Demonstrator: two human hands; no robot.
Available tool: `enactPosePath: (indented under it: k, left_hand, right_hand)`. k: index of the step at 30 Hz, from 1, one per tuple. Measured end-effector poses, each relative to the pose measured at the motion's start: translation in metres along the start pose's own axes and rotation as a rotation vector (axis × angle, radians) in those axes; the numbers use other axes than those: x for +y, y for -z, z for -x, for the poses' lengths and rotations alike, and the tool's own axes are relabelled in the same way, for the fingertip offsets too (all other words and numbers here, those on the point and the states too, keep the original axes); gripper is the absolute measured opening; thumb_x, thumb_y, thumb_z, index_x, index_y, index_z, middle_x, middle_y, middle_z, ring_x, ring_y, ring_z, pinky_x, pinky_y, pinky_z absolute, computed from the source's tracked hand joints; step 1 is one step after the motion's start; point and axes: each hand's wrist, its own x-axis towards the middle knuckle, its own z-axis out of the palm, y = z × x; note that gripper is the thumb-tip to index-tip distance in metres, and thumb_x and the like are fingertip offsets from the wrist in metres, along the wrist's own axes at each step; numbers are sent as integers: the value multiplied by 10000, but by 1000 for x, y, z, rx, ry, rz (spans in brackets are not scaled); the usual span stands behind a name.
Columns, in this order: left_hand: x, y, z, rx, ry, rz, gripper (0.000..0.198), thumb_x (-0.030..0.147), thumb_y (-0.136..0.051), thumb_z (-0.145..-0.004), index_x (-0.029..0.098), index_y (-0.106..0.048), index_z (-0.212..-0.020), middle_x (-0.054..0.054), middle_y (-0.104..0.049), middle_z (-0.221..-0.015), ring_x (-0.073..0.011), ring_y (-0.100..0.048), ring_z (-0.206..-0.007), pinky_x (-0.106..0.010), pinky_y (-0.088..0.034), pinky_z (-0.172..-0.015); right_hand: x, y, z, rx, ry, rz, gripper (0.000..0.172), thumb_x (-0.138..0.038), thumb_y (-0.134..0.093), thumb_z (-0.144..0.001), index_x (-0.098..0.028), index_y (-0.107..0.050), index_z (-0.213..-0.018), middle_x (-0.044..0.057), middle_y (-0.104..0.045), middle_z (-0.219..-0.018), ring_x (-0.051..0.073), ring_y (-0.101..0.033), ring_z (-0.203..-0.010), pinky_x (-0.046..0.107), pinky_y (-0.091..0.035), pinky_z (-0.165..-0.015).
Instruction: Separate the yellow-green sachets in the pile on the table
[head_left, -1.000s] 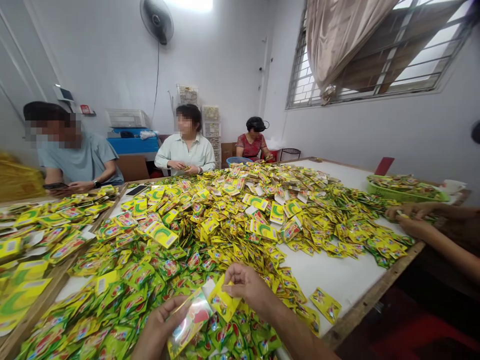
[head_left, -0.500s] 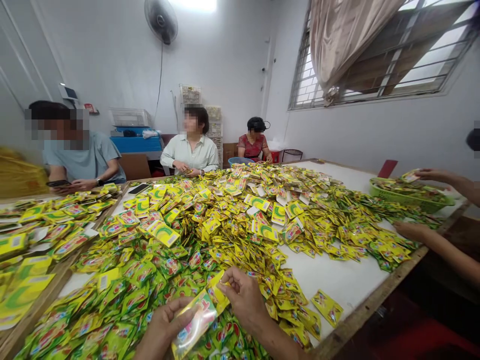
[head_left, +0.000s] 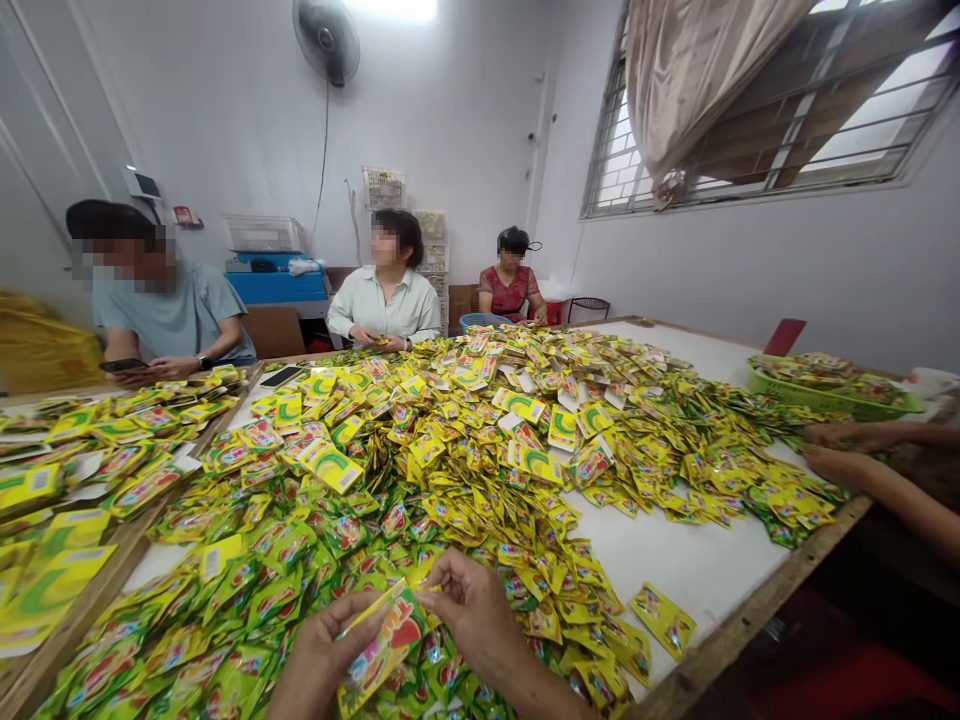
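Around the grip (head_left: 409, 612) spreads a white table (head_left: 611, 540) with a worn wooden edge (head_left: 780, 585), running away to the right. Well beyond the grip rises a pale wall (head_left: 465, 110), carrying a dark fan (head_left: 326, 42) whose cord (head_left: 323, 150) hangs straight down. High above, a bright white light (head_left: 394, 8) glows at the top of the view. Farther right and high up, a barred window (head_left: 817, 120) lets in daylight past a beige curtain (head_left: 671, 90), bunched at its lower end. Beyond and left of the grip stand a blue cabinet (head_left: 274, 288) and stacked pale crates (head_left: 433, 257). Beyond and right is a dark chair (head_left: 589, 304). Low on the right, beneath the edge, everything is dim.
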Motion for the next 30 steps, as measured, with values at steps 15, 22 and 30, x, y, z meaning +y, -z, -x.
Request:
enactPosePath:
  k: [15,22,30]
  left_hand:
    - [3,20,-7,219,-112,-63,320,324,-778,-514,150,-649,-750,-27,-716,-576,-211,-668,-552,-244,-502,-511]
    - [-2,12,-10,135,-71,-85,327,321,-809,-463,148,-677,-708,-44,-723,-584,-219,-671,-551,-263,-522,-530]
    - [-3,7,-4,64,-87,-76,355,330,-807,-471,143,-689,-748,-58,-739,-657,-208,-673,-589,-256,-523,-556]
  right_hand:
    - [32,14,-26,-187,268,737,293,-180,-426,-807,-243,-594,-1039,64,-649,-918,215,-548,-893,365,-349,-835]
    - [14,19,-20,-66,2,220,316,-372,-481,-808,-224,-568,-1073,22,-600,-765,146,-499,-587,233,-363,-520]
    - [-7,22,-21,-195,110,301,96,-217,-593,-702,-212,-657,-774,-50,-458,-591,96,-374,-550,196,-273,-514]
